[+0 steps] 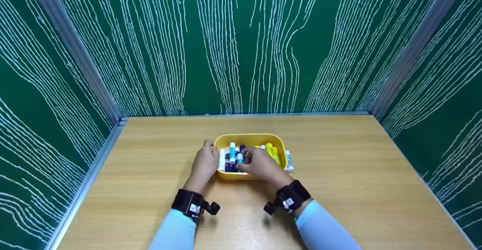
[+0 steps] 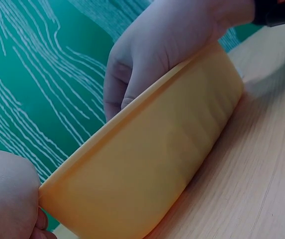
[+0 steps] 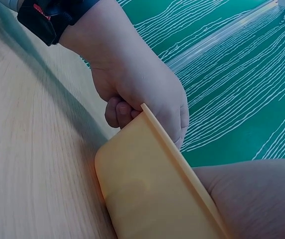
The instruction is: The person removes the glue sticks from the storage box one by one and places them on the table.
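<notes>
A yellow plastic bin (image 1: 246,176) holds several glue sticks. My left hand (image 1: 205,161) grips its left end; in the right wrist view the curled fingers (image 3: 124,108) show at the bin's corner. Over the front rim reaches my right hand (image 1: 261,163), its thumb and fingers pinching a white-and-teal glue stick (image 1: 240,158). Another teal-labelled glue stick (image 1: 232,153) stands out above the pile just left of it. In the left wrist view the bin wall hides the right fingertips.
Yellow sticks (image 1: 269,149) fill the bin's right part, and a white stick (image 1: 222,159) lies along its left wall. Outside, a white-and-blue glue stick (image 1: 289,161) touches or nearly touches the right wall. Green panels (image 1: 244,54) border the wooden table (image 1: 158,159).
</notes>
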A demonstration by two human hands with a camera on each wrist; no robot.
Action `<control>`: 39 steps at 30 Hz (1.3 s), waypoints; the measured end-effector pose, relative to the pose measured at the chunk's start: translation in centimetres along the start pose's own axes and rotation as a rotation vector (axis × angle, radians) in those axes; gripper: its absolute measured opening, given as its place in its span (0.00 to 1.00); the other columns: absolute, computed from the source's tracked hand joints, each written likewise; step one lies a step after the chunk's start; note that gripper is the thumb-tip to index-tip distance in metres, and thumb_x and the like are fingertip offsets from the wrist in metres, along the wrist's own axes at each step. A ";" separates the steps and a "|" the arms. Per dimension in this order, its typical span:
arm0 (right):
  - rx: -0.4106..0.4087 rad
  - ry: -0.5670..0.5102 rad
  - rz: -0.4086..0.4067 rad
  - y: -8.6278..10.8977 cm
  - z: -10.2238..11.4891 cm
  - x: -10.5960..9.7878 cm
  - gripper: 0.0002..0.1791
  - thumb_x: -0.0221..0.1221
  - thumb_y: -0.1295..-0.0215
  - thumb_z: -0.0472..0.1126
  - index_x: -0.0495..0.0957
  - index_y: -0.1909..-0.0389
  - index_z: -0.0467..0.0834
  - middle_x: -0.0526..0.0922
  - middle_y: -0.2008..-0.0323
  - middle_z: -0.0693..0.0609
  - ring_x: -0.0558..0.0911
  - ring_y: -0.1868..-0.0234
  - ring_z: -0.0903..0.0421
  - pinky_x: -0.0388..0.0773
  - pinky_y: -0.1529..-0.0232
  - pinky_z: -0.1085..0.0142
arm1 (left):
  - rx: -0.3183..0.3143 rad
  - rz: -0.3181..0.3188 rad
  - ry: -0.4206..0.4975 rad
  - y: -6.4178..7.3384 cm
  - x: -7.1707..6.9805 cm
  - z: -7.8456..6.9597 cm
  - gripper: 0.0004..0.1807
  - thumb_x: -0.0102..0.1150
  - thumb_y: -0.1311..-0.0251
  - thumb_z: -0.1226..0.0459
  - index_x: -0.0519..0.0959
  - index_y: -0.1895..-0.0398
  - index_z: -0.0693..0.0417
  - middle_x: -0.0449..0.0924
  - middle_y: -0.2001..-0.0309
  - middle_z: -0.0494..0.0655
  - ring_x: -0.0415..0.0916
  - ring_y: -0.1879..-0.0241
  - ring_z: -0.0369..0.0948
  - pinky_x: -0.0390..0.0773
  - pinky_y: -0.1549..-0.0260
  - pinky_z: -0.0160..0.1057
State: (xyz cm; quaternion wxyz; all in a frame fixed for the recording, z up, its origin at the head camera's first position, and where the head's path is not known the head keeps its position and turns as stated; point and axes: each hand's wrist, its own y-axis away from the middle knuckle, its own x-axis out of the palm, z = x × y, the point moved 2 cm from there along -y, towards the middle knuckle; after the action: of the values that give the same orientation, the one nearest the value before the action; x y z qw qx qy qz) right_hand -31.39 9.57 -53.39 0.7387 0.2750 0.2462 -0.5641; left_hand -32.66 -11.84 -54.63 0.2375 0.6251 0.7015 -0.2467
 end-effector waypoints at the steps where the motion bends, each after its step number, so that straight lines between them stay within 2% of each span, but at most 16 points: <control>1: -0.002 -0.004 -0.001 0.0 0.0 0.0 0.27 0.79 0.28 0.50 0.82 0.34 0.49 0.86 0.56 0.49 0.84 0.53 0.50 0.82 0.50 0.59 | -0.001 0.001 0.001 0.0 0.0 0.0 0.19 0.46 0.12 0.59 0.74 0.29 0.60 0.88 0.37 0.71 0.89 0.39 0.60 0.86 0.38 0.64; 6: -0.025 -0.025 -0.014 0.0 0.1 -0.1 0.23 0.79 0.28 0.48 0.80 0.39 0.52 0.85 0.57 0.49 0.83 0.52 0.50 0.82 0.49 0.59 | -0.012 0.007 0.002 -0.1 0.1 0.0 0.20 0.45 0.11 0.59 0.73 0.27 0.59 0.87 0.36 0.70 0.89 0.40 0.58 0.87 0.37 0.63; 11: -0.071 -0.031 -0.034 0.1 0.1 -0.1 0.21 0.79 0.29 0.46 0.80 0.43 0.52 0.84 0.59 0.50 0.83 0.56 0.50 0.81 0.54 0.60 | -0.024 0.011 -0.006 -0.2 0.1 0.0 0.20 0.43 0.10 0.58 0.73 0.27 0.59 0.88 0.37 0.68 0.89 0.41 0.55 0.87 0.39 0.61; 22: -0.087 -0.059 -0.029 0.2 0.2 -0.1 0.21 0.80 0.30 0.43 0.79 0.44 0.54 0.85 0.57 0.51 0.84 0.55 0.50 0.84 0.52 0.60 | -0.025 0.019 0.012 -0.1 0.1 0.1 0.20 0.43 0.10 0.59 0.73 0.26 0.57 0.87 0.35 0.67 0.88 0.40 0.54 0.87 0.38 0.60; 28: -0.126 -0.061 -0.034 0.2 0.1 -0.1 0.20 0.79 0.29 0.39 0.79 0.45 0.52 0.85 0.58 0.51 0.84 0.58 0.51 0.84 0.54 0.61 | -0.019 0.016 0.012 -0.1 0.1 0.0 0.21 0.43 0.10 0.59 0.73 0.26 0.57 0.87 0.35 0.68 0.88 0.40 0.55 0.87 0.39 0.60; 34: -0.149 -0.057 -0.041 0.2 0.0 -0.2 0.20 0.78 0.29 0.38 0.79 0.45 0.53 0.85 0.58 0.52 0.84 0.57 0.52 0.84 0.53 0.61 | -0.016 0.017 0.017 -0.1 0.1 0.0 0.21 0.43 0.10 0.59 0.73 0.26 0.58 0.87 0.35 0.69 0.89 0.40 0.57 0.87 0.39 0.61; 39: -0.180 -0.065 -0.067 0.2 0.1 -0.4 0.19 0.76 0.30 0.36 0.80 0.45 0.51 0.85 0.57 0.51 0.83 0.59 0.52 0.83 0.56 0.63 | 0.016 -0.006 -0.003 0.0 0.0 0.0 0.19 0.45 0.12 0.60 0.74 0.30 0.60 0.89 0.39 0.70 0.89 0.41 0.59 0.87 0.40 0.63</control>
State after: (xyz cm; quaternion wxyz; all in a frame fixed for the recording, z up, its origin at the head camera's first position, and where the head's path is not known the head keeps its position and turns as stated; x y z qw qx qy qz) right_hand -31.28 9.81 -52.99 0.7486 0.1807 0.2807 -0.5729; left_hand -32.68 -11.87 -54.61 0.2329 0.6246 0.7009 -0.2537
